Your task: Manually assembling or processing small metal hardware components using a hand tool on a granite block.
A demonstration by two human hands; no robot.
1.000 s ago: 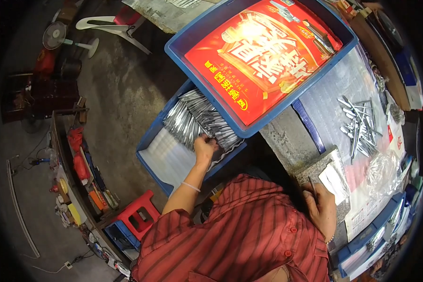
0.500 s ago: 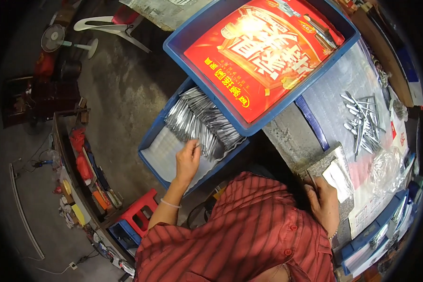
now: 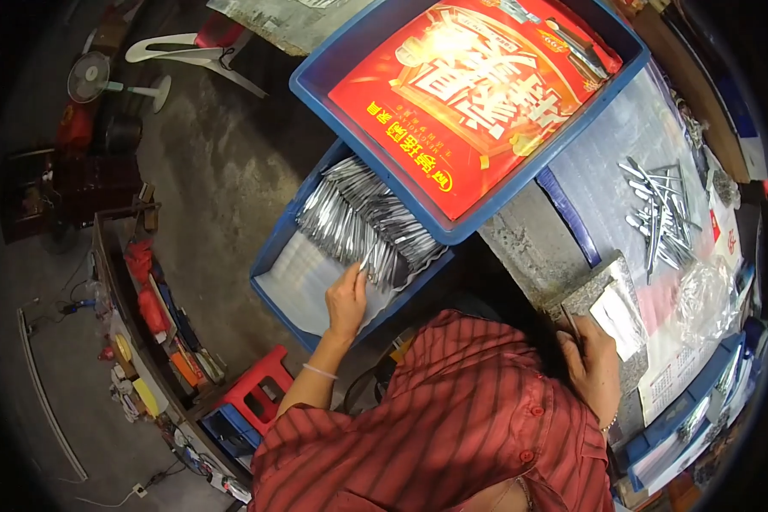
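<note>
Head view: the person's left hand (image 3: 347,299) reaches into a lower blue crate (image 3: 269,260), fingers loosely together, touching stacked silvery packets (image 3: 358,218). The right hand (image 3: 593,363) rests on a grey slab (image 3: 602,294); its finger spread cannot be told.

Strong light falls from above onto my red printed sheet (image 3: 474,94), which glares white near its top. The floor (image 3: 213,171) to my left stays dim. Straight edges bow outward, corners black, detail soft at the rim.
</note>
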